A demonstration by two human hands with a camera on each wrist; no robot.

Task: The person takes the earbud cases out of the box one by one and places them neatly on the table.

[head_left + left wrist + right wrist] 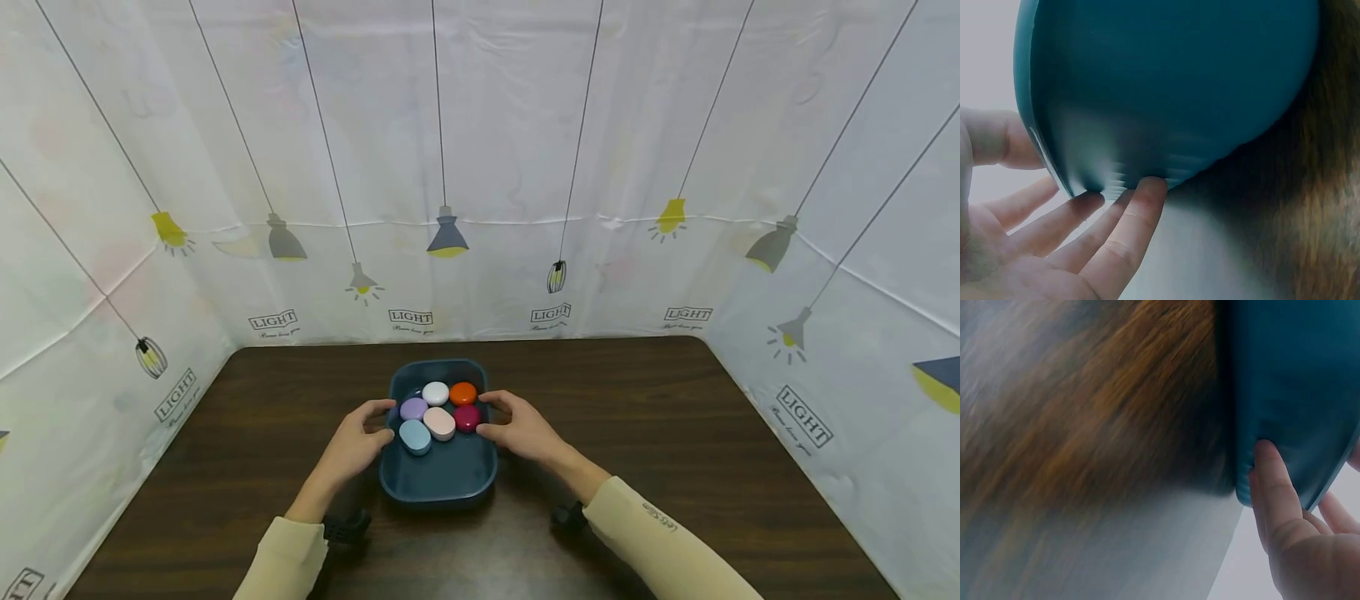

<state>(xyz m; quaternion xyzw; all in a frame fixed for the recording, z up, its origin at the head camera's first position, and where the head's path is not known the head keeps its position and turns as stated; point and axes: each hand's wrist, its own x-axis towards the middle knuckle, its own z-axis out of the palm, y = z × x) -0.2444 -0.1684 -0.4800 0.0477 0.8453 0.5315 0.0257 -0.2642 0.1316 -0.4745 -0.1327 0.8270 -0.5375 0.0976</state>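
The left hand (354,439) and the right hand (527,431) grip opposite sides of a dark blue tray (437,483), just below the centre of the head view. Each hand pinches a side wall, its thumb at the rim and its other fingers against the outside. In the left wrist view, the fingers (1124,240) lie slightly spread along the outer wall in the lower left of the frame; in the right wrist view, the fingers (1277,487) press the wall at the lower right. Whether the tray's base touches the table (637,417) I cannot tell.

Smooth rounded pieces sit together in the upper part of the tray: a white piece (436,393) and an orange piece (462,393) at the top, a lilac piece (413,408) at the left, a pale pink piece (439,423) in the middle, a crimson piece (467,418) at the right beside the right hand's fingertips, and a light blue piece (415,437) at the lower left of the group. The tray floor below them is bare.

The table is dark brown wood. Pale cloth (495,142) printed with hanging lamps fills the upper frame and both sides. Cream sleeves (288,554) enter from the bottom edge.
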